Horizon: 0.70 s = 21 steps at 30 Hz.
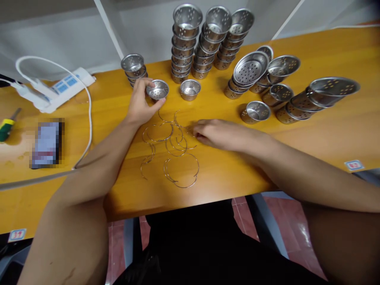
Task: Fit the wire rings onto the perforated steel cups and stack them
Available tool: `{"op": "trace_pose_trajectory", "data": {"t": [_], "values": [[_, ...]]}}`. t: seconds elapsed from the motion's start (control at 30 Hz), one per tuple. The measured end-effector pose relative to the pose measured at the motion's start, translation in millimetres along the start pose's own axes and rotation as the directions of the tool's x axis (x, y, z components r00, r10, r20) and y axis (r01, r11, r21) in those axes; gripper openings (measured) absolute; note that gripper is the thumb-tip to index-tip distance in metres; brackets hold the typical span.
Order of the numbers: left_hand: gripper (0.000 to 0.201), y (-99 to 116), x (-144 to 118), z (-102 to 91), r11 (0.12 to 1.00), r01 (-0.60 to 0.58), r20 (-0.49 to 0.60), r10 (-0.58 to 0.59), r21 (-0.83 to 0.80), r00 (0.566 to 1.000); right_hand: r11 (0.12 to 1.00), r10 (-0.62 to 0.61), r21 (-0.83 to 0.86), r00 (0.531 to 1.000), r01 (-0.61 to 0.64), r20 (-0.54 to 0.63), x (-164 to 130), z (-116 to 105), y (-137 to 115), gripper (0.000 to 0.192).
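Note:
My left hand (142, 101) grips a small perforated metal cup (157, 95) by its sides, thumb at the front and fingers at the back left. The cup stands upright on the table. Another such cup (190, 94) stands just right of it, apart from both hands. Several thin curved wires (181, 187) lie loosely in front of the cups. At their right edge my right hand (212, 133) rests low over the table with its fingers curled together. Whatever its fingertips hold, perhaps a wire end, is hidden.
Tall stacks of perforated cups (181, 51) rise at the back, with tilted stacks (303, 105) at the right. A short stack (133, 66) stands behind my left hand. Leftward are a white power strip (67, 89) with a cable, a phone (46, 144) and a screwdriver (7, 128).

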<state>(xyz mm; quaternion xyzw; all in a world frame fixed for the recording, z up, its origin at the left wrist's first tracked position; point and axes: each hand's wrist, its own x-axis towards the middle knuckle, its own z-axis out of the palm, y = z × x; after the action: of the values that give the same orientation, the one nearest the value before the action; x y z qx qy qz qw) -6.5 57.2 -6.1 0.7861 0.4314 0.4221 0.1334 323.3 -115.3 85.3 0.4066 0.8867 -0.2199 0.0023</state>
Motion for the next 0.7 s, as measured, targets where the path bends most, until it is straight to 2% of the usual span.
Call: {"op": "trace_pose_trajectory", "data": {"t": [0.17,0.23,0.3,0.37,0.43,0.47,0.57,0.6,0.7], "values": [[0.073,-23.6,4.0,8.0,0.997,-0.046,-0.012,0.045,-0.064,0.999,0.984,-0.144,0.094,0.988,0.148,-0.048,34.6,7.6,-8.3,0.019],[0.075,-28.9,3.9,9.0,0.994,-0.089,-0.027,0.087,-0.064,0.996,0.964,-0.201,0.151,0.972,0.219,-0.122,43.6,4.0,-5.7,0.017],[0.072,-27.5,3.5,8.3,0.992,-0.117,-0.04,0.115,-0.055,0.993,0.945,-0.251,0.16,0.945,0.287,-0.212,49.8,-2.9,-1.0,0.028],[0.068,-20.5,3.1,6.3,0.992,-0.117,-0.039,0.115,-0.054,0.993,0.932,-0.307,0.12,0.921,0.342,-0.239,54.8,-9.1,2.6,0.046],[0.065,-11.7,2.8,4.0,0.994,-0.085,-0.024,0.084,-0.069,0.996,0.923,-0.361,0.072,0.914,0.379,-0.184,60.4,-10.5,2.2,0.056],[0.063,-7.9,2.7,3.0,0.995,-0.064,-0.014,0.063,-0.076,0.998,0.923,-0.373,0.044,0.916,0.382,-0.149,63.8,-9.0,0.2,0.051],[0.062,-2.3,2.2,1.6,0.997,-0.04,0.01,0.041,-0.063,0.999,0.932,-0.361,-0.057,0.93,0.358,-0.065,73.9,0.1,-10.3,0.017],[0.063,-2.3,2.1,1.6,0.998,-0.048,0.015,0.049,-0.052,0.999,0.934,-0.353,-0.085,0.934,0.348,-0.052,76.3,3.0,-14.2,0.012],[0.066,-4.8,1.5,2.3,0.996,-0.075,0.018,0.075,-0.038,0.997,0.936,-0.332,-0.136,0.942,0.325,-0.038,78.3,8.0,-22.9,0.018]]}}
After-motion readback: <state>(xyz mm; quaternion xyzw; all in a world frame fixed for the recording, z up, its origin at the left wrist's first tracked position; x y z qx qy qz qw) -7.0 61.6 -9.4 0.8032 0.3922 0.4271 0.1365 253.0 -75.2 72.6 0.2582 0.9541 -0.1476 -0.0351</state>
